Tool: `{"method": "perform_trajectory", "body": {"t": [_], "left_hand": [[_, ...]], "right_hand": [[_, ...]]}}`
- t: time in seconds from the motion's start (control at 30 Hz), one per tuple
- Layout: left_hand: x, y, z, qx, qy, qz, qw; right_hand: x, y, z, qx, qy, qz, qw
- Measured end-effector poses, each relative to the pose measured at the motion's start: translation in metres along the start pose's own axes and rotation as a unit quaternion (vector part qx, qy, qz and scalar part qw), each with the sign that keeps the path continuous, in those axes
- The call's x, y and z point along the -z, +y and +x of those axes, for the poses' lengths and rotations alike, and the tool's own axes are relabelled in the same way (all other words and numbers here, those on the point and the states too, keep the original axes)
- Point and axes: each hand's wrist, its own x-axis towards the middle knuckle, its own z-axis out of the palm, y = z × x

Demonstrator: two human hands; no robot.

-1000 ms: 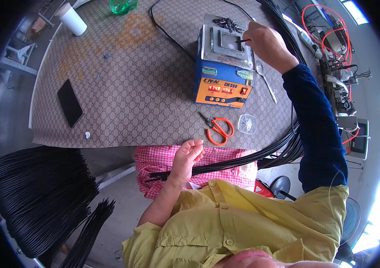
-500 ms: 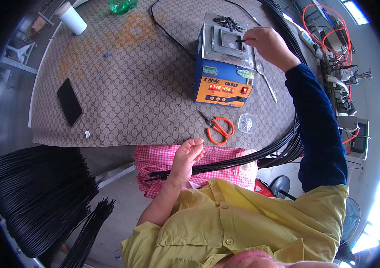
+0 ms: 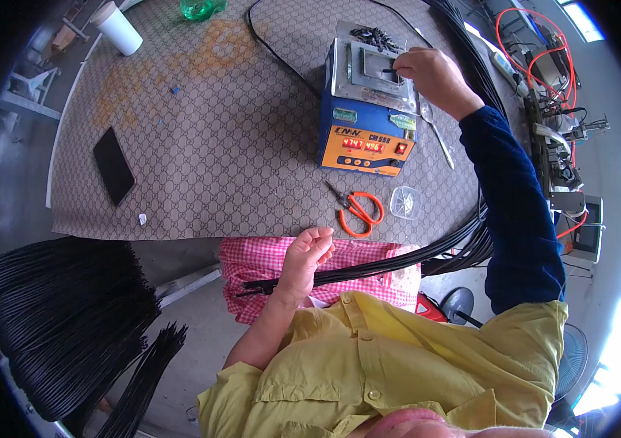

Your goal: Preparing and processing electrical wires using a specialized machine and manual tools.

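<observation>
My right hand (image 3: pixel 434 77) is at the blue and orange solder pot (image 3: pixel 367 135), its fingers pinched on a short black piece (image 3: pixel 389 71) that reaches over the square metal well (image 3: pixel 377 64). What the fingers cover of that piece is hidden. My left hand (image 3: pixel 309 255) is raised by the table's near edge with its fingers curled closed. Whether anything is inside it I cannot make out. Between the left hand and the pot lie orange-handled scissors (image 3: pixel 358 214) and a small clear dish (image 3: pixel 404 202) with thin pale bits. Small dark pieces (image 3: pixel 374 36) are heaped behind the well.
A metal spoon (image 3: pixel 438 135) lies right of the pot. Long black cables (image 3: pixel 464 244) run along the table's right side and across my lap. On the left are a dark phone (image 3: pixel 114 166), a white cup (image 3: pixel 117 29) and a thick bundle of black cables (image 3: pixel 62 321).
My right hand has shifted slightly left and down over the pot, and the black piece with it. My left hand has stayed in place.
</observation>
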Motion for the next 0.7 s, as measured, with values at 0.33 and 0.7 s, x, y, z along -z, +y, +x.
{"method": "perform_trajectory", "body": {"t": [0.33,0.7], "left_hand": [[0.001,0.0,0.001,0.001,-0.006,0.001,1.0],[-0.001,0.002,-0.001,0.0,-0.006,0.003,1.0]], "right_hand": [[-0.002,0.004,0.0,0.016,0.014,0.01,1.0],[0.009,0.004,-0.002,0.032,0.029,0.02,0.999]]}}
